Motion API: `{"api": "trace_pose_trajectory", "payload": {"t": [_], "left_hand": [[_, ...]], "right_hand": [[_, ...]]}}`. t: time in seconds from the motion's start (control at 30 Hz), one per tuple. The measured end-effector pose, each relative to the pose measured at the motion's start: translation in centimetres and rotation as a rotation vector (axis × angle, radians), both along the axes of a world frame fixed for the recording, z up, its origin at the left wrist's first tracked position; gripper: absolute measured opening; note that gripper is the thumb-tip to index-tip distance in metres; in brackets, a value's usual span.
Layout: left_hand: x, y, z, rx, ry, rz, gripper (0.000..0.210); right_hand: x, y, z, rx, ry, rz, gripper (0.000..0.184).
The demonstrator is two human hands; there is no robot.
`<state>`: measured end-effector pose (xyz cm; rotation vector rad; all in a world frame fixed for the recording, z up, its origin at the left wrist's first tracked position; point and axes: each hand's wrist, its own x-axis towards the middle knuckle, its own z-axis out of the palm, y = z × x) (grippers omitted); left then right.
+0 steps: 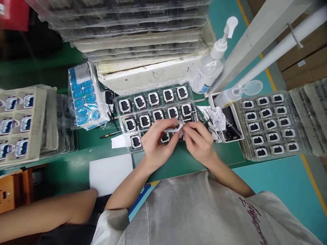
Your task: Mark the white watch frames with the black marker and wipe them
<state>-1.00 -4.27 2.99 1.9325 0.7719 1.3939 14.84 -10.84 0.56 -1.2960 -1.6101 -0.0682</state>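
A small white plastic frame [173, 128] is pinched between the thumb and fingers of my left hand [159, 139]. My right hand [199, 141] meets it from the right, its fingertips pressed together at the frame's edge. Whether those fingertips hold a separate small piece is too small to tell. Both hands are just above a clear blister tray [146, 110] with rows of white-rimmed, black-centred parts like the one held. My hands cover some of the tray's lower right pockets.
Tall stacked trays [143, 34] rise behind. A pump bottle [209, 68] and a white box [231, 126] with crumpled paper stand right, beside another filled tray [270, 122]. Left are a pack of blue pieces [85, 98], a beige tray [35, 126], tweezers [112, 119] and another person's arm [51, 212].
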Motion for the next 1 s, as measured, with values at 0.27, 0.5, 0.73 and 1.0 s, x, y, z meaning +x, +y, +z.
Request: {"api": "trace_pose_trajectory", "payload": {"t": [0.27,0.5,0.73,1.0], "left_hand": [[0.3,-0.5,-0.7,0.224,0.0,0.099,0.055],[0.8,-0.7,-0.3,0.086,-0.172,0.062,0.058],[0.7,0.0,0.5,-0.109,-0.177,0.021,0.052],[0.6,0.3,0.2,-0.353,-0.199,-0.162,0.053]], "right_hand": [[-0.5,-0.2,0.3,-0.125,0.412,0.061,0.019],[-0.6,0.0,1.1,-0.131,0.574,0.082,0.003],[0.0,0.3,0.9,-0.156,0.74,0.056,0.011],[0.2,0.0,1.0,-0.113,0.638,0.064,0.017]]}}
